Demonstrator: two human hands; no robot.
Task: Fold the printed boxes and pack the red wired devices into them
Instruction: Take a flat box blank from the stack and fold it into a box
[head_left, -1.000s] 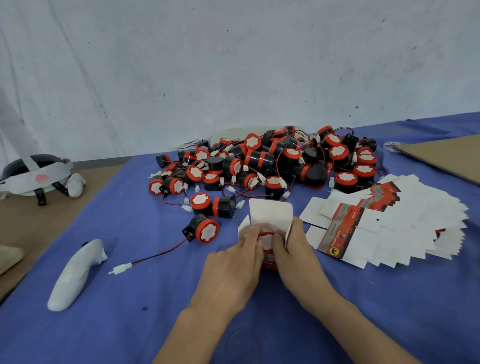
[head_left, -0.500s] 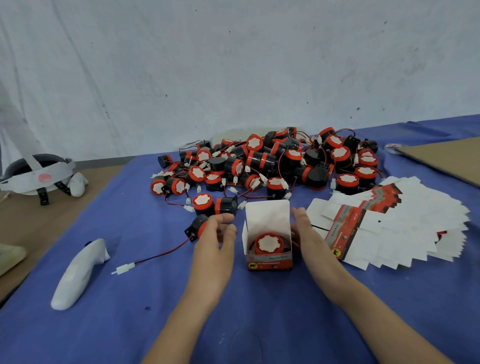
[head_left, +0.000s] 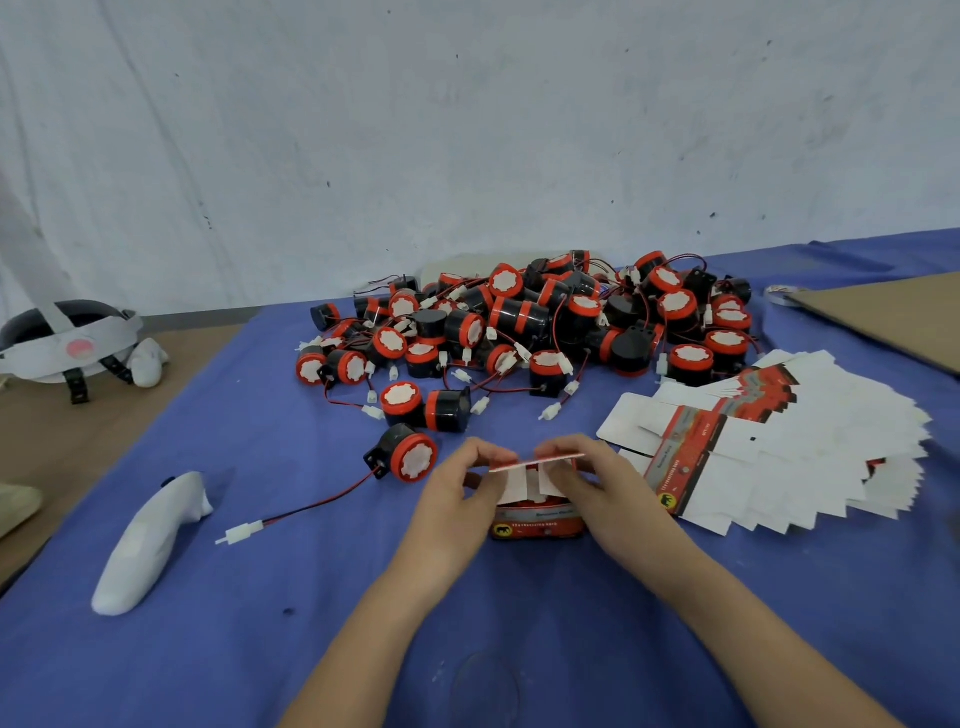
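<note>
A small red printed box (head_left: 537, 522) stands on the blue cloth in front of me, its lid flap folded down almost level over the top. My left hand (head_left: 457, 499) pinches the left end of the lid and side flap. My right hand (head_left: 602, 483) pinches the right end. The device inside is hidden by the flaps. A loose red and black device (head_left: 408, 454) with a red wire and white plug lies just left of the box. A big pile of red wired devices (head_left: 530, 322) sits behind. Flat printed box blanks (head_left: 779, 441) fan out to the right.
A white handheld controller (head_left: 150, 540) lies on the cloth at the left. A headset with straps (head_left: 72, 343) rests on the brown table at far left. Brown cardboard (head_left: 893, 317) lies at the back right. The blue cloth (head_left: 260, 649) covers the near table.
Both hands came back onto the box from its sides. The upright white lid has been folded down over the device, which no longer shows.
</note>
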